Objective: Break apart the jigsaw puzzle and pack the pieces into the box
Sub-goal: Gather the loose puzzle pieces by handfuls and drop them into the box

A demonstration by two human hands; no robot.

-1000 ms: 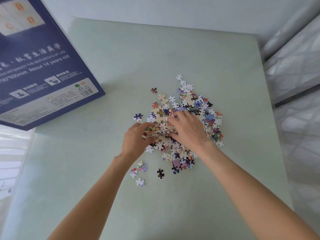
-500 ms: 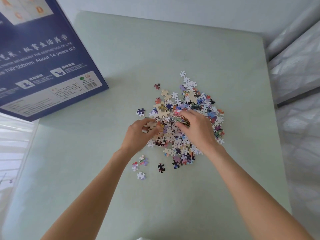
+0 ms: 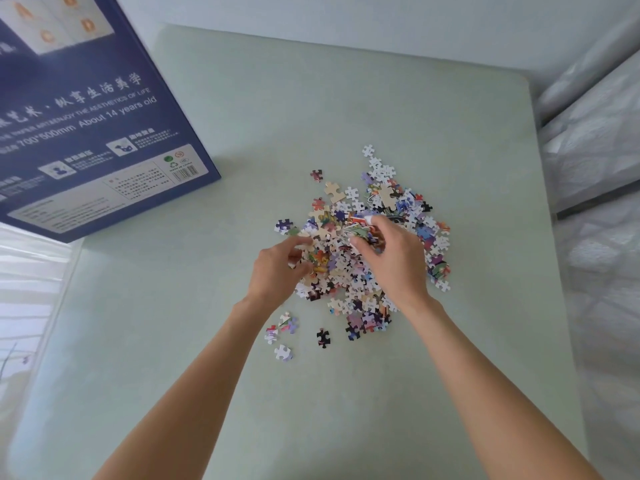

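Left hand (image 3: 277, 275) and right hand (image 3: 391, 258) side by side, each pinching jigsaw pieces in loose pile (image 3: 408, 220) on pale green table (image 3: 346, 98); navy puzzle box (image 3: 86, 116) at far left.

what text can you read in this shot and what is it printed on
All on the blue puzzle box:
"About 14 years old"
"ENJOY THE AESTHETICS OF LIFE", faint, the start of the line unreadable
"700*500mm", partly cut off, digits uncertain
A large line of Chinese characters, legible as such, not transcribed
Small print, icon captions and barcode digits: too small to read
Puzzle pieces and table: no text.
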